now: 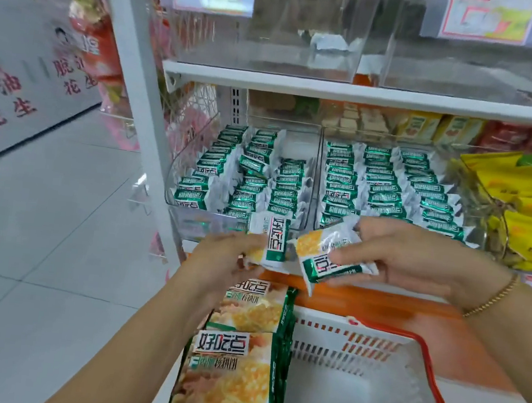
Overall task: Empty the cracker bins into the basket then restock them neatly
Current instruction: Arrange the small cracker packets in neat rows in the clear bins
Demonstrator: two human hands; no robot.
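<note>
Arms are reaching forward, left grip (231, 260) pinching an upright packet (270, 235), right grip (417, 261) pinching a tilted packet (324, 261) beside it.

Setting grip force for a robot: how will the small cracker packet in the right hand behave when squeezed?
Probably light: the right hand pinches the cracker packet between thumb and fingers. Its glossy film likely slips. The crackers pictured on it would probably snap under hard pressure.
</note>
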